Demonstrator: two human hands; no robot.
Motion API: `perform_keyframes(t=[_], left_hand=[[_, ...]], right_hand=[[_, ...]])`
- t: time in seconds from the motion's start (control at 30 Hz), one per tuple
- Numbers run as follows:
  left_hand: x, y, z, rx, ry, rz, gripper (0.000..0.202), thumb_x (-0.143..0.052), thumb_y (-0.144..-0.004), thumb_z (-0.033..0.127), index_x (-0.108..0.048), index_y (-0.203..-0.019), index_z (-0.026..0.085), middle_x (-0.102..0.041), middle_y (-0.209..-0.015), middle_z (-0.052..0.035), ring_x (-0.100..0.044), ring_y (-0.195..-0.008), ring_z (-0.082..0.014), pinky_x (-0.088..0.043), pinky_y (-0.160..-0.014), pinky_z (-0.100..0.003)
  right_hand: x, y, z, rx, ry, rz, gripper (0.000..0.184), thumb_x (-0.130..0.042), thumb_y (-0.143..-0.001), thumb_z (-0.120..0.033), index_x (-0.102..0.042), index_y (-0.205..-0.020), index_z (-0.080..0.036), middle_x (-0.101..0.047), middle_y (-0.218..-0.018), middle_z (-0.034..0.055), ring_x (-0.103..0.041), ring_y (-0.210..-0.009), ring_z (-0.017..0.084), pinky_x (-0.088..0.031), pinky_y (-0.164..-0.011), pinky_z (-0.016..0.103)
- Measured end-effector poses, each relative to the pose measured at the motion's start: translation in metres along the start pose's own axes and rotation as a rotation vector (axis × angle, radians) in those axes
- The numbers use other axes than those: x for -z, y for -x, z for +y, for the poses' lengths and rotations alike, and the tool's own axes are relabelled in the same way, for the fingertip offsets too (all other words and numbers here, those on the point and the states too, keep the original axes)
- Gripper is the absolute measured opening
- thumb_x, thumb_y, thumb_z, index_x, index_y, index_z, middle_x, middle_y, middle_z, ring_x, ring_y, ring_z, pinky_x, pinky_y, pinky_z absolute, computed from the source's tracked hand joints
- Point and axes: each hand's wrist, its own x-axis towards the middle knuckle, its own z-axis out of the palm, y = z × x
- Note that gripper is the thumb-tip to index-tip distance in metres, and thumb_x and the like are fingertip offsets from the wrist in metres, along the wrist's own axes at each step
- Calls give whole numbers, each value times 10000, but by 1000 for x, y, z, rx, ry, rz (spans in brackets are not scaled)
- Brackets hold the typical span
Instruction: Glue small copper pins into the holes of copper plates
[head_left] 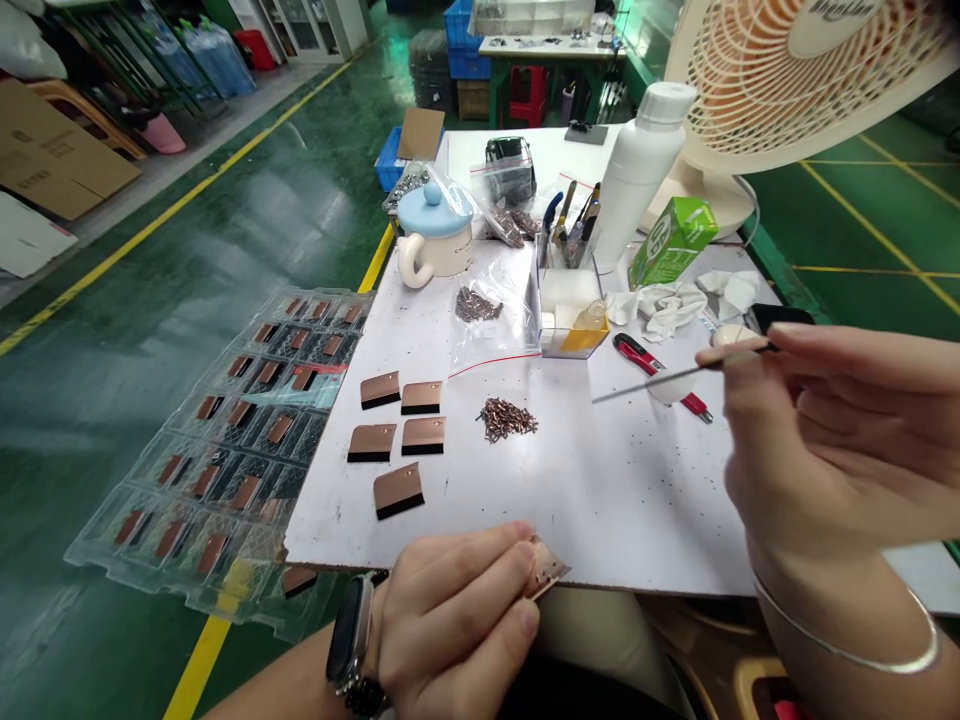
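My left hand (pixel 450 620) is at the bottom middle, shut on a small copper-coloured plate (pixel 546 570) at the front edge of the white work board (pixel 600 520). Raised at the right, my right hand (pixel 840 440) pinches a thin steel pick (pixel 660 380), its point aimed left above the board. Several copper plates with black edges (pixel 397 440) lie on the board, to the left of a heap of copper rivets (pixel 508 420). A red utility knife (pixel 637 355) lies just beyond the pick's shaft.
A transparent tray of copper plates (pixel 225 450) overhangs the board's left edge. Farther back stand a bagged rivet supply, a teapot-shaped mug, an acrylic tool holder, a white bottle, a green carton, crumpled tissue and a desk fan. Green factory floor surrounds the board.
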Motion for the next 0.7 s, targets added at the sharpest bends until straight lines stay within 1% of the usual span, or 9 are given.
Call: perform_keyframes(t=[0.07, 0.1, 0.17, 0.3, 0.4, 0.47, 0.57, 0.63, 0.7], left_hand=[[-1, 3, 4, 87, 20, -15, 134, -696, -758, 122, -593, -760, 208, -757, -984, -79, -736, -868, -241, -673, -684, -309], [-2, 1, 6, 156, 41, -28, 169, -709, -739, 99, -592, -816, 194, -756, -980, -94, -738, -853, -238, -672, -686, -308], [-5, -4, 13, 310, 94, -26, 320, -716, -699, 31, -565, -943, 171, -760, -939, -109, -742, -826, -234, -668, -686, -307], [-21, -13, 29, 613, 250, 138, 491, -669, -668, -65, -511, -1055, 192, -752, -894, -71, -744, -751, -204, -660, -664, -291], [-36, -13, 38, 880, 402, 322, 428, -638, -703, -69, -548, -1003, 223, -730, -868, -21, -731, -736, -185, -654, -648, -299], [-42, -13, 41, 1045, 505, 408, 350, -641, -731, -46, -572, -950, 217, -712, -846, -6, -722, -719, -174, -645, -609, -275], [-44, -18, 41, 1277, 632, 513, 217, -669, -770, 26, -590, -878, 197, -695, -799, 9, -710, -661, -149, -630, -562, -233], [-42, -22, 38, 1422, 716, 566, 149, -697, -779, 92, -594, -834, 184, -693, -765, 16, -700, -625, -137, -627, -545, -223], [-42, -25, 34, 1530, 800, 587, 146, -728, -768, 137, -591, -807, 171, -696, -744, 12, -695, -612, -138, -622, -522, -218]], right_hand=[[-8, -13, 14, 262, 156, 32, 399, -707, -683, -40, -695, -1037, -224, -698, -819, 28, -605, -609, 154, -446, -516, 297], [-12, -19, 20, 342, 212, 18, 376, -682, -710, -41, -684, -1046, -208, -702, -824, 39, -588, -589, 141, -432, -507, 288], [-20, -31, 28, 385, 272, -34, 338, -625, -773, -51, -650, -1076, -200, -696, -868, 53, -580, -612, 127, -433, -536, 280], [-37, -40, 42, 359, 280, -55, 244, -554, -852, -103, -600, -1062, -218, -663, -919, 43, -560, -622, 113, -426, -551, 273], [-51, -40, 52, 337, 320, -47, 186, -524, -866, -139, -578, -1025, -218, -653, -908, 35, -538, -587, 120, -414, -536, 285], [-54, -40, 50, 320, 380, -99, 188, -529, -853, -152, -582, -1022, -216, -652, -930, 43, -528, -569, 125, -422, -546, 302], [-43, -34, 29, 241, 363, -276, 248, -595, -811, -171, -606, -1055, -219, -610, -1085, 86, -536, -615, 125, -464, -607, 326], [-27, -22, 6, 159, 200, -331, 236, -646, -780, -171, -625, -1011, -212, -587, -1094, 96, -561, -719, 150, -486, -653, 329], [-10, -2, -14, 69, -37, -457, 230, -658, -771, -144, -616, -991, -199, -597, -1044, 77, -579, -766, 156, -506, -703, 336]])
